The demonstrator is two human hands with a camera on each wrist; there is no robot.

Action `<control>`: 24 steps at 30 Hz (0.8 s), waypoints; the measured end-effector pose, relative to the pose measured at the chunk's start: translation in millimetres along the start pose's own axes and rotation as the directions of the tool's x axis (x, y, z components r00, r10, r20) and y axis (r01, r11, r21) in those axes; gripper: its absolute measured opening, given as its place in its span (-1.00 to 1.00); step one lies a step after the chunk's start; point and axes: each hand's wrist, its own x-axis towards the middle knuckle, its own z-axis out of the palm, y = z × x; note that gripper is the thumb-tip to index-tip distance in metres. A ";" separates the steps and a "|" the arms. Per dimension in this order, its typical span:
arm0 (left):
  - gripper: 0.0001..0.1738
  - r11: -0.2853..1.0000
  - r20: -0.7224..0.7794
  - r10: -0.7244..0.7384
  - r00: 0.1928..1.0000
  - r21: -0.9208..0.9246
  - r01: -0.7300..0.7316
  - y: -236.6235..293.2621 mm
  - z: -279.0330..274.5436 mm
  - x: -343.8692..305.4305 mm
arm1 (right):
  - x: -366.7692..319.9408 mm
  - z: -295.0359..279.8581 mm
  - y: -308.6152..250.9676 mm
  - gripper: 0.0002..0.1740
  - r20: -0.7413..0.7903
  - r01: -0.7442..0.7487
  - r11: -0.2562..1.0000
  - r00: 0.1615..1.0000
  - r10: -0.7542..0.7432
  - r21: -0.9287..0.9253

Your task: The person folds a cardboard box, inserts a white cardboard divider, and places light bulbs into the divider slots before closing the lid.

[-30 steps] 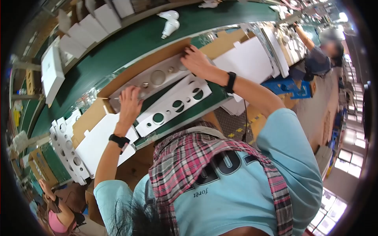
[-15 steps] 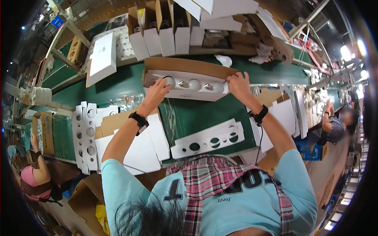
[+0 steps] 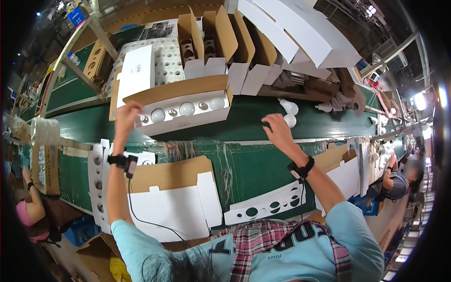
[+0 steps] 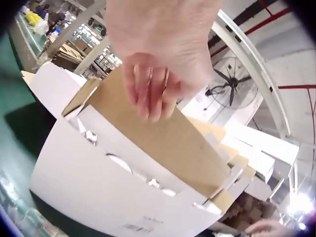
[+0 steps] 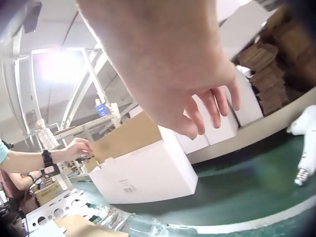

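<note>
A long white carton (image 3: pixel 188 124) with a raised brown inner flap stands on the green belt (image 3: pixel 249 127). Round light bulbs (image 3: pixel 186 109) lie in a row in its white holed insert, some showing metal screw ends. My left hand (image 3: pixel 127 117) is at the carton's left end; in the left wrist view its blurred, loosely bent fingers (image 4: pixel 154 106) overlap the brown flap. Away from the carton, my right hand (image 3: pixel 279 131) hovers over the belt with relaxed, spread fingers. Just beyond it lie two loose bulbs (image 3: pixel 288 106).
A flat white carton (image 3: pixel 174 211) and a holed white insert (image 3: pixel 268 207) lie on the near table. More holed inserts (image 3: pixel 97 183) are at the left. Several open cartons (image 3: pixel 216 42) stand behind the belt, near a closed white box (image 3: pixel 136 75). Other people work at both sides.
The bulb-filled carton has moved away from me and to the left, onto the belt. My right hand has let go of its right end and moved clear; the left hand stays at its left end.
</note>
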 end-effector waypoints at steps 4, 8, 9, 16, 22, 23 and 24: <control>-0.63 0.992 -0.588 -0.034 0.808 0.077 0.097 -70.8 -59.3 38.7 | -37.0 -6.6 37.6 -0.81 0.007 -0.195 0.980 0.981 0.195 0.049; -0.55 0.883 0.016 -0.458 0.889 -0.105 0.457 -177.0 -73.8 79.3 | -56.1 -8.2 77.6 -0.78 -0.080 -0.254 0.967 0.964 0.254 0.008; -0.63 0.859 0.052 -0.496 0.867 -0.120 0.498 -229.4 -76.0 88.0 | -58.2 -10.1 84.5 -0.77 -0.087 -0.298 0.954 0.951 0.298 0.012; -0.74 0.873 0.073 -0.471 0.879 -0.105 0.476 -208.2 -123.8 123.2 | -48.6 30.1 160.7 -0.40 0.185 -0.792 0.520 0.591 0.785 0.320; -0.65 0.945 -0.056 -0.159 0.986 0.281 0.168 -129.9 -230.5 136.4 | -11.4 56.3 156.4 -0.23 0.474 -0.821 0.122 0.436 0.765 0.558; -0.64 0.910 -0.055 -0.157 0.986 0.380 0.166 -100.8 -241.0 132.6 | -5.0 66.9 157.2 -0.24 0.524 -0.806 0.125 0.485 0.701 0.579; -0.60 0.915 -0.096 -0.053 0.994 0.394 0.087 -82.5 -248.1 125.9 | -1.3 67.1 149.8 -0.33 0.494 -0.767 0.106 0.506 0.707 0.633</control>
